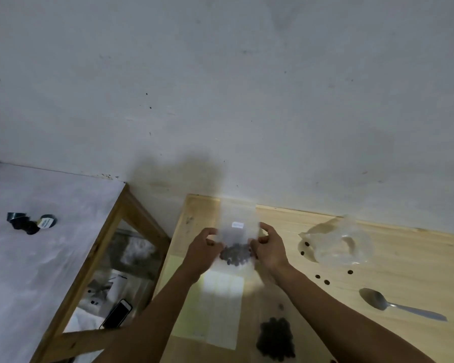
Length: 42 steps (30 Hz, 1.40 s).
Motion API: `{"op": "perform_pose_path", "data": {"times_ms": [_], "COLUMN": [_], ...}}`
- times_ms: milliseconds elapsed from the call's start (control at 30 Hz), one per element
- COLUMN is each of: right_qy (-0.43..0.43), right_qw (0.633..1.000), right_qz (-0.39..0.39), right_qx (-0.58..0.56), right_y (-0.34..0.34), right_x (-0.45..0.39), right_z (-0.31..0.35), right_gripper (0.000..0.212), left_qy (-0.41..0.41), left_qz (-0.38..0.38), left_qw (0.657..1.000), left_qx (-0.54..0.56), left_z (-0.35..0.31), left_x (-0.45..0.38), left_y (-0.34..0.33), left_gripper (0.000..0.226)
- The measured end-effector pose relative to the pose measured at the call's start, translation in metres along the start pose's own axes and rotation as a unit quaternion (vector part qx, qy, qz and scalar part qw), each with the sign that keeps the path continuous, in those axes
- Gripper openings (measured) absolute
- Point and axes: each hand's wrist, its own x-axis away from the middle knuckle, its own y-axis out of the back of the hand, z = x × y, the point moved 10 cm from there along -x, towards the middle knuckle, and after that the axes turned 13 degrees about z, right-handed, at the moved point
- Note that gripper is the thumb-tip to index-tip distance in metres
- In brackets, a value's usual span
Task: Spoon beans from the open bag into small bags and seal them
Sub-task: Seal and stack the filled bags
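Fingers of the left hand (203, 247) and right hand (269, 246) pinch opposite edges of a small clear bag (237, 231) above the bench (404, 258). Dark beans (235, 255) fill its bottom.

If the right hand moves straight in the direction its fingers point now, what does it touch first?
The right hand points leftward and already pinches the small bag. Straight on, it would probably meet the left hand holding the bag's other edge, though depth is unclear.
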Motion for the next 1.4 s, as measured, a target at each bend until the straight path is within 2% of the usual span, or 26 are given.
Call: {"op": "perform_pose_path", "data": {"times_ms": [67,133,300,500,700,800,867,967,1067,1167,1267,1333,1400], "right_qy": [0.008,0.037,0.036,0.013,0.045,0.043,0.036,0.006,-0.035,-0.044,-0.039,-0.034,-0.024], "right_qw": [0.999,0.995,0.990,0.986,0.990,0.992,0.980,0.910,0.833,0.779,0.772,0.788,0.821], "right_qz": [0.022,0.030,0.042,0.064,0.048,0.038,0.052,0.087,0.104,0.091,0.070,0.060,0.055], "right_qx": [0.041,0.085,0.126,0.151,0.123,0.115,0.188,0.404,0.542,0.619,0.630,0.611,0.568], "right_y": [-0.007,-0.010,-0.014,-0.015,0.000,0.020,0.032,0.042,0.047,0.044,0.041,0.041,0.042], "right_x": [-0.013,-0.025,-0.049,-0.082,-0.037,-0.007,0.017,0.044,0.064,0.076,0.081,0.082,0.081], "right_z": [0.004,0.013,0.018,-0.019,0.021,0.012,0.002,-0.019,-0.042,-0.048,-0.047,-0.046,-0.045], "right_gripper": [0.061,0.061,0.050,0.072,0.043,0.044,0.033,0.039,0.046,0.051,0.049,0.035,0.014], "left_qy": [-0.004,-0.013,-0.008,0.009,0.003,-0.050,-0.057,-0.029,-0.014,-0.025,-0.029,-0.031,-0.028], "left_qz": [-0.048,-0.071,-0.083,-0.093,-0.113,-0.158,-0.134,-0.014,0.096,0.133,0.137,0.135,0.126], "left_qw": [0.996,0.991,0.990,0.989,0.993,0.986,0.989,0.998,0.992,0.984,0.981,0.981,0.984], "left_qx": [-0.077,-0.116,-0.117,-0.114,-0.043,-0.021,-0.029,-0.059,-0.077,-0.115,-0.132,-0.134,-0.122], "left_z": [-0.007,-0.014,-0.016,-0.004,-0.005,-0.004,0.002,0.020,0.030,0.028,0.022,0.017,0.016], "left_x": [-0.008,-0.017,-0.038,-0.049,-0.027,0.004,0.020,0.029,0.037,0.044,0.047,0.050,0.054], "left_y": [0.006,0.007,0.009,0.008,0.015,0.023,0.012,-0.031,-0.080,-0.112,-0.127,-0.132,-0.131], "left_gripper": [0.038,0.045,0.046,0.049,0.057,0.043,0.028,0.016,0.022,0.031,0.037,0.042,0.048]}}
